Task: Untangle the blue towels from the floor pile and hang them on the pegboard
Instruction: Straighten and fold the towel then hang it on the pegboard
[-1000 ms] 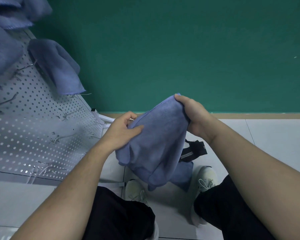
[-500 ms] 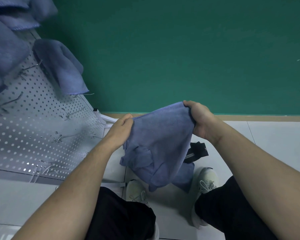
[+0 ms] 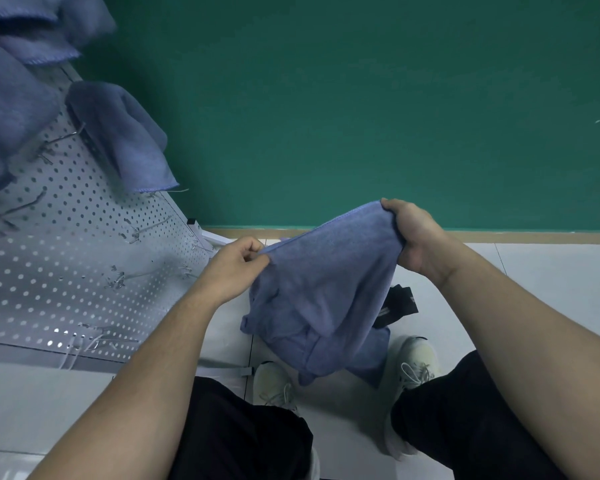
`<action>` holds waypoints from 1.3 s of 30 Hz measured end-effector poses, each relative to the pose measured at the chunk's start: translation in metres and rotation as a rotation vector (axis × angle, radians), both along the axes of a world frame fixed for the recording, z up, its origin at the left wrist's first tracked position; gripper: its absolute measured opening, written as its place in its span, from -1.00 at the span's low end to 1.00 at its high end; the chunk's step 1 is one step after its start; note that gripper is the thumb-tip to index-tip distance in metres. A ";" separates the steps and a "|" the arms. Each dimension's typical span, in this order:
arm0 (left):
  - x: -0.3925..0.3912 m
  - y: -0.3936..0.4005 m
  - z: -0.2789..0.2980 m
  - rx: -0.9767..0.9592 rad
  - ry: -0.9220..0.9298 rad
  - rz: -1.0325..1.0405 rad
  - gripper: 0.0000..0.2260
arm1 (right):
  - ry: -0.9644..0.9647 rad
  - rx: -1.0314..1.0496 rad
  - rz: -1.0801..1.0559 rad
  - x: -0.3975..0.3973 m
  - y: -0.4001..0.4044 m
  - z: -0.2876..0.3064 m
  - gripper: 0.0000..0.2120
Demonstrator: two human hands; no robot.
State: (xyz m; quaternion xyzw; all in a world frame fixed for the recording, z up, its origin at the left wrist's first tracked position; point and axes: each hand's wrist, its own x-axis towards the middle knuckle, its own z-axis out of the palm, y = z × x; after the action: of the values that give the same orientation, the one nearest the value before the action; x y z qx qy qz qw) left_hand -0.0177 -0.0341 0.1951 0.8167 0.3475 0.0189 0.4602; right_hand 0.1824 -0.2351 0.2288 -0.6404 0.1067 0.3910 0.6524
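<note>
Since a second ago the left hand (image 3: 231, 268) and right hand (image 3: 413, 233) have pinched the blue towel's (image 3: 323, 296) hem taut

1. Setting: plain indoor workroom or utility space.
2. Evidence: white metal pegboard (image 3: 84, 258) fitted with wire hooks (image 3: 142, 233); bare green wall (image 3: 361, 98) with tan baseboard (image 3: 516, 236); pale tiled floor (image 3: 551, 289).

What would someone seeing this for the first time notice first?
A blue towel stretched between two hands in the middle: the left hand pinches one end of its top edge, the right hand grips the other. At upper left, more blue towels hang on a white pegboard with bare hooks. Behind stands a green wall.
</note>
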 end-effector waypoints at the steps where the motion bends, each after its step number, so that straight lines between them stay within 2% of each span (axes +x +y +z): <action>1: 0.001 0.001 0.000 -0.005 0.014 -0.003 -0.91 | 0.002 0.003 0.003 0.001 0.000 0.000 -0.82; 6: 0.006 -0.005 0.005 -0.009 -0.021 0.035 -0.84 | 0.023 -0.002 0.013 0.003 -0.002 0.001 -0.80; 10: 0.004 -0.006 0.009 -0.175 -0.135 0.121 -0.75 | 0.030 -0.003 0.032 0.003 -0.003 0.002 -0.78; 13: -0.003 -0.006 0.009 -0.232 -0.187 0.041 -0.86 | 0.035 -0.013 0.036 0.003 -0.004 0.005 -0.75; 17: -0.010 0.000 0.003 -0.289 -0.150 -0.041 -0.94 | 0.024 -0.049 0.025 0.006 -0.007 0.003 -0.77; 25: -0.013 0.014 -0.005 -0.388 -0.105 0.222 -0.86 | -0.073 -0.164 0.017 0.016 -0.011 -0.006 -0.81; 34: 0.002 0.008 -0.005 -0.738 -0.283 0.607 -0.81 | -0.284 -0.126 0.134 0.009 0.001 -0.009 -0.83; 39: 0.021 -0.011 0.002 -0.953 -0.412 0.725 -0.80 | -0.370 -0.078 0.160 -0.008 0.017 -0.010 -0.81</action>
State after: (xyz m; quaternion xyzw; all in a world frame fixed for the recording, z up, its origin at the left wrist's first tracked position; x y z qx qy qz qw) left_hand 0.0030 -0.0449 0.1971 0.3321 0.4766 0.1734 0.7953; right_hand 0.1745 -0.2183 0.2187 -0.7325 -0.0511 0.3131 0.6024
